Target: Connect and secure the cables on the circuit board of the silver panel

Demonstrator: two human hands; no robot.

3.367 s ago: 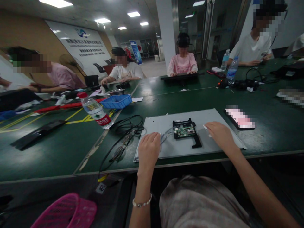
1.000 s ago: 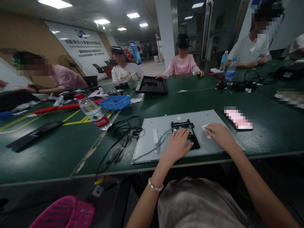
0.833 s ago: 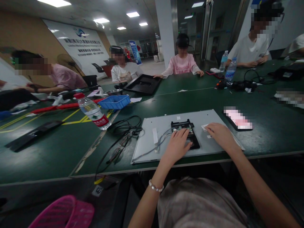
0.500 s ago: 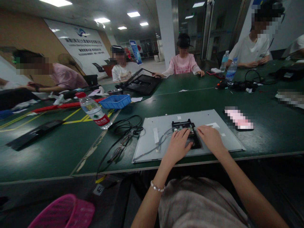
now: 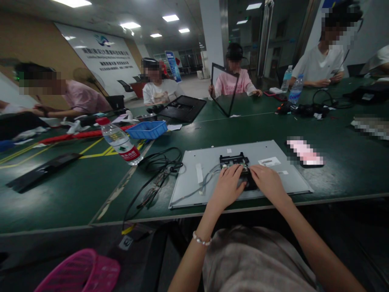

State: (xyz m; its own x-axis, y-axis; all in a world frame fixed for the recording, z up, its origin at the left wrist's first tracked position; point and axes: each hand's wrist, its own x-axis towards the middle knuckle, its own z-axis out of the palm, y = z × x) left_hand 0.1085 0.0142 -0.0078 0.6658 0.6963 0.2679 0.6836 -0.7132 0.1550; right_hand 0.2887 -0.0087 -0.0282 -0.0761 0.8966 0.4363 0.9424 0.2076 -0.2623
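Note:
A flat silver panel (image 5: pixel 190 172) lies before me on the table, looking like the back of a screen. On its middle sits a black bracket (image 5: pixel 234 157) with a small circuit board, partly hidden by my hands. My left hand (image 5: pixel 229 186) rests on the board's left side, fingers stretched over it and thumb apart. At the board's right edge, my right hand (image 5: pixel 267 180) has its fingertips pinched together; what they hold, if anything, is hidden. Grey cables (image 5: pixel 206 178) run from the board to the panel's lower left.
Left of the panel are a tangled black cable (image 5: pixel 165 162), a water bottle (image 5: pixel 121 144) and a blue tray (image 5: pixel 147 129). A phone (image 5: pixel 305 152) lies to the right. Across the table a person in pink (image 5: pixel 238 83) holds a black frame (image 5: pixel 235 93). A pink basket (image 5: pixel 103 267) stands below.
My right hand has moved slightly left, onto the board's right edge, uncovering a white label on the panel. My left hand has stayed put. The person opposite has lifted the black frame upright.

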